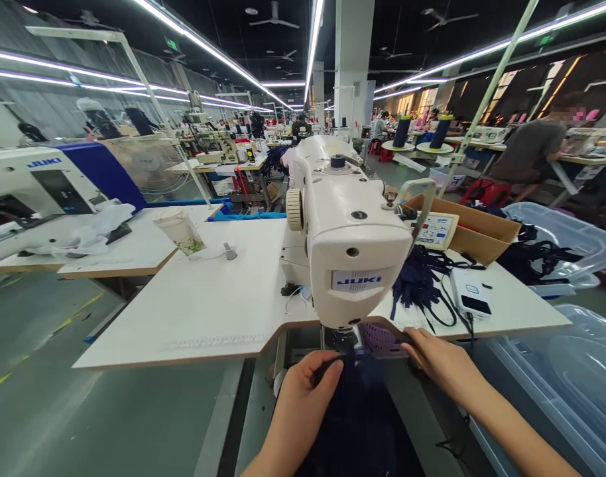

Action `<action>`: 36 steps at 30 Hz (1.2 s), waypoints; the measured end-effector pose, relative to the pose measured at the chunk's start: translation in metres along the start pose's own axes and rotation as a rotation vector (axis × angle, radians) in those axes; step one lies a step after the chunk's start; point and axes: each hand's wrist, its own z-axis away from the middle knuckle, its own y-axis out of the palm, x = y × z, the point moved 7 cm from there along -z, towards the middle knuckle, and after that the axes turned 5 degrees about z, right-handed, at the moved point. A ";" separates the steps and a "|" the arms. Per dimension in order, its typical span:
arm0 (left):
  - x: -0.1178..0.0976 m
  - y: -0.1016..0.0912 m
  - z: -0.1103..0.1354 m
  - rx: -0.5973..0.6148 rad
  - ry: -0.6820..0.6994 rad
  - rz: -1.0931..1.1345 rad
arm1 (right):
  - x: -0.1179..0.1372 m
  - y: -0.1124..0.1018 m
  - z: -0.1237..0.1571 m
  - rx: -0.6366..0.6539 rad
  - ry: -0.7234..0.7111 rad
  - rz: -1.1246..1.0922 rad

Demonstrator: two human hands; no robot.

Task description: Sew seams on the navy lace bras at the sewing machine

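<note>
A white JUKI sewing machine point(357, 252) stands in front of me, its head facing me. Navy fabric point(365, 411) hangs down from just below the needle area toward my lap. My left hand point(305, 401) pinches the upper edge of this fabric between thumb and fingers, close to the presser foot point(341, 338). At the table's front edge, right of the needle area, is my right hand point(439, 361). Its fingers are closed together around something dark and small that I cannot make out. A bundle of navy straps point(417, 281) lies on the table just beyond it.
The white table point(208, 311) carries a plastic cup point(181, 232), a control panel point(435, 228), a cardboard box point(486, 228) and a white device with a cable point(471, 293). Clear plastic bins point(566, 371) stand at right. A purple basket point(380, 336) sits below the edge. Another person point(529, 156) sits farther right.
</note>
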 end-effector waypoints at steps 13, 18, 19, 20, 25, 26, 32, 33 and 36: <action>-0.023 0.003 -0.003 -0.165 0.443 -0.596 | -0.053 0.016 -0.053 -0.321 0.083 0.049; -0.033 0.008 0.010 -0.312 0.682 -0.826 | -0.009 0.014 -0.113 -0.258 -0.028 -0.029; -0.035 0.009 0.013 -0.324 0.725 -0.864 | -0.006 0.015 -0.122 -0.251 -0.013 -0.018; -0.036 0.012 0.015 -0.318 0.766 -0.899 | -0.004 0.017 -0.130 -0.247 0.003 -0.005; -0.036 0.018 0.019 -0.193 0.808 -1.000 | 0.008 0.030 -0.135 -0.256 -0.089 0.051; -0.036 0.018 0.020 -0.164 0.798 -1.004 | 0.011 0.033 -0.130 -0.257 -0.130 0.060; -0.025 0.024 0.029 0.057 0.711 -1.123 | 0.024 0.048 -0.095 -0.273 -0.277 0.129; -0.021 0.025 0.030 0.078 0.698 -1.158 | 0.024 0.048 -0.089 -0.281 -0.284 0.140; -0.011 0.029 0.033 0.133 0.685 -1.268 | 0.023 0.046 -0.070 -0.324 -0.309 0.170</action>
